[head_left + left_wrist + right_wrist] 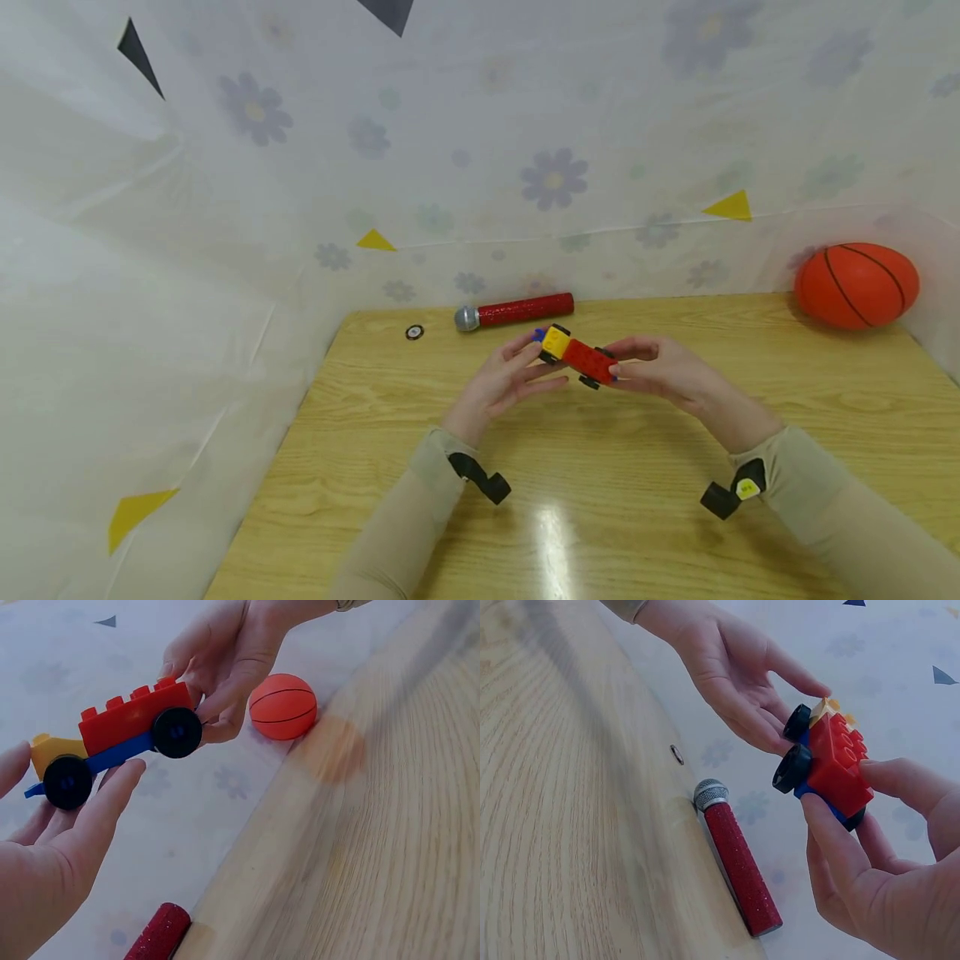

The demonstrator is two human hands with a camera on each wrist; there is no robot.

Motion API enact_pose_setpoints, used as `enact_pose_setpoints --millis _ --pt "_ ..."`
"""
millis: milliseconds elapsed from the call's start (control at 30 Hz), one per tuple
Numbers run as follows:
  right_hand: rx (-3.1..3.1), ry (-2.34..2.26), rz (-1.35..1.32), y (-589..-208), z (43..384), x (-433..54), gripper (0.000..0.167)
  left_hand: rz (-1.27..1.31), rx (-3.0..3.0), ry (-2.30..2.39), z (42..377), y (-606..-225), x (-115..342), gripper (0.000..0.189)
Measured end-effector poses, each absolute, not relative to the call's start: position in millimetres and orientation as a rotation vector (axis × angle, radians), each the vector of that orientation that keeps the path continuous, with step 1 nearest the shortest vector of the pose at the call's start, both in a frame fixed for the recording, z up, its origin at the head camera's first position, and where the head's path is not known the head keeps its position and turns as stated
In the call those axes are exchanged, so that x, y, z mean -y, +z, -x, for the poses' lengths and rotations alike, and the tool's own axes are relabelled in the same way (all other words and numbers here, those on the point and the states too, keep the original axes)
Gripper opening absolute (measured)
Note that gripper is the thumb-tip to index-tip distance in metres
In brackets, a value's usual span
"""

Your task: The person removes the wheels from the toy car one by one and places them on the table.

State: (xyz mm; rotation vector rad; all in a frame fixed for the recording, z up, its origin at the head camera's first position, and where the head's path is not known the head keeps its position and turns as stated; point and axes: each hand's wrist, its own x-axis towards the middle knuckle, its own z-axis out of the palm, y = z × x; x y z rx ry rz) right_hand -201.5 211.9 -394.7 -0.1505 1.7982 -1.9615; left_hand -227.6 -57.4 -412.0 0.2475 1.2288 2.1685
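A toy car (588, 360) built of a red studded brick, a yellow brick and a blue wheeled base is held up above the table between both hands. My left hand (508, 379) holds its yellow front end, the thumb near the yellow brick and fingers under the blue base in the left wrist view. At the red rear end, my right hand (663, 373) pinches the car, thumb on the red brick (838, 761) and fingers beneath. Black wheels (177, 732) stick out at the sides.
Behind the hands, a red glittery microphone (525, 311) with a silver head lies along the table's back edge. Left of it is a small round dark-rimmed disc (415, 332). An orange basketball (857, 286) sits at the back right, by the flowered sheet (465, 208).
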Motion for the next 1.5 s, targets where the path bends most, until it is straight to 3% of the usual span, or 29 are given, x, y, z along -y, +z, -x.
enact_pose_setpoints --millis 567,1500 --pt "-1.742 -2.109 0.115 -403 197 -201 0.016 -0.202 -1.275 2.295 224 -415 43 0.046" --pt "-1.765 -2.09 0.095 -411 192 -193 0.028 -0.115 -1.122 2.294 219 -414 34 0.051"
